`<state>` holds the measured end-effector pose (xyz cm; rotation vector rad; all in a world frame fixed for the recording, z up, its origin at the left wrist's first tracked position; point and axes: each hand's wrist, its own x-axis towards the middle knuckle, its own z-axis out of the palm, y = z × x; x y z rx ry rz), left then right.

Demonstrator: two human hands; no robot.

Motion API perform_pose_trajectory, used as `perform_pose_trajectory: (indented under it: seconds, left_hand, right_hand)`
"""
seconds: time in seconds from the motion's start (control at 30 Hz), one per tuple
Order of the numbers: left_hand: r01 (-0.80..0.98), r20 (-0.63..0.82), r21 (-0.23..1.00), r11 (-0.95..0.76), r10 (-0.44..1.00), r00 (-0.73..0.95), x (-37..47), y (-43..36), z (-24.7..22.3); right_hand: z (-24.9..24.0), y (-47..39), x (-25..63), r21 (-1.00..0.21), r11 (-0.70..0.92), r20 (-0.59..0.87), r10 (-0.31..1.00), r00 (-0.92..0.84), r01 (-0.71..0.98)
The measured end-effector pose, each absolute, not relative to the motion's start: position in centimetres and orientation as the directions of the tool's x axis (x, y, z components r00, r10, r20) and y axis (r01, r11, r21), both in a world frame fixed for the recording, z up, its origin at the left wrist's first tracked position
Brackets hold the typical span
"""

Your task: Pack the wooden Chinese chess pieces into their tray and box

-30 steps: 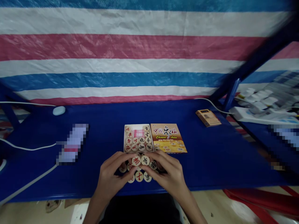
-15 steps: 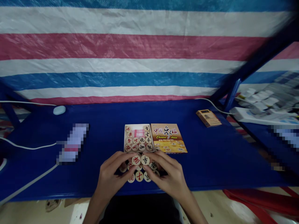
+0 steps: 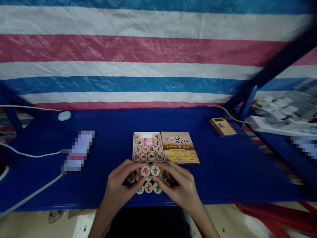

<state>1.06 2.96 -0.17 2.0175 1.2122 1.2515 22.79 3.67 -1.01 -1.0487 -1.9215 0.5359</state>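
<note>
My left hand pinches a round Chinese chess piece with a red character between thumb and fingertips. A Chinese chess piece with a black character is gripped the same way by my right hand. The two held pieces are side by side, faces up, above a cluster of several other pieces, among them a red-marked piece and a black-marked piece. My fingers partly hide that cluster. Just beyond my hands stands an open white box with rows of pieces and a pink-lined paper inside.
The printed Chinese chess lid lies right of the box. A phone-like device, blurred, lies left with a white cable. A small tan pack sits back right. A pale oval object is back left, before a striped sheet.
The view has shifted slightly, moving everything a little to the right in the picture. Both hands keep their pinch on the same two pieces, with hardly any movement.
</note>
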Motion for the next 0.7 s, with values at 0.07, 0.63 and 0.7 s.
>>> perform_pose_trajectory:
  seconds: [0.07,0.63,0.7]
  left_hand:
    - [0.452,0.460,0.745,-0.491,0.868,0.186,0.9,2.9,-0.2]
    - [0.810,0.485,0.386,-0.441,0.844,0.228,-0.3,2.2,-0.9]
    - [0.806,0.472,0.388,-0.446,0.848,0.242,-0.3,2.2,-0.9]
  right_hand:
    - [-0.9,3.8,22.9,-0.699,0.543,0.478,0.839,-0.261,0.466]
    - [-1.7,2.5,25.1,-0.605,0.457,0.416,0.880,-0.230,0.652]
    - [-1.8,2.5,25.2,-0.602,0.458,0.420,0.878,-0.228,0.655]
